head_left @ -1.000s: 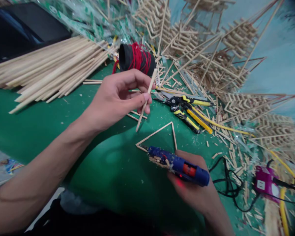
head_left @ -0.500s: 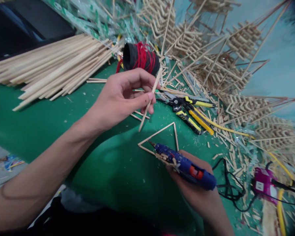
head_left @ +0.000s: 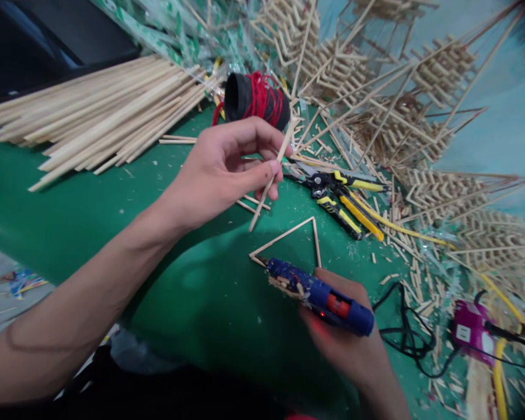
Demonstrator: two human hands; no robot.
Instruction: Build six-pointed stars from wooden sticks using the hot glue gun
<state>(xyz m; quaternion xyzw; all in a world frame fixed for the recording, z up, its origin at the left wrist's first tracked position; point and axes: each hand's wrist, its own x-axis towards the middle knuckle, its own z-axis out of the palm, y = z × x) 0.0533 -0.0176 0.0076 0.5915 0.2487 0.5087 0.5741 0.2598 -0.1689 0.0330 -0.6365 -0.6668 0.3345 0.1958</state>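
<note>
Between the thumb and fingers of my left hand is a thin wooden stick, tilted above the table. My right hand is wrapped round a blue glue gun with a small red light showing. The gun's nozzle is over the left corner of a triangle of thin sticks lying flat on the green tabletop. I cannot tell whether the nozzle touches that corner. The gun and hand hide the triangle's lower side. A few more sticks lie beneath my left hand.
Pliers with yellow-black handles and a yellow cutter lie right of my left hand. Behind are a black spool with red cord and a stick bundle. Stick models stand right, near a purple box and black cable.
The glue gun has moved slightly left, bringing its nozzle to the triangle's left corner. Its red light now shows. My left hand keeps its hold on the stick; the view has shifted slightly.
</note>
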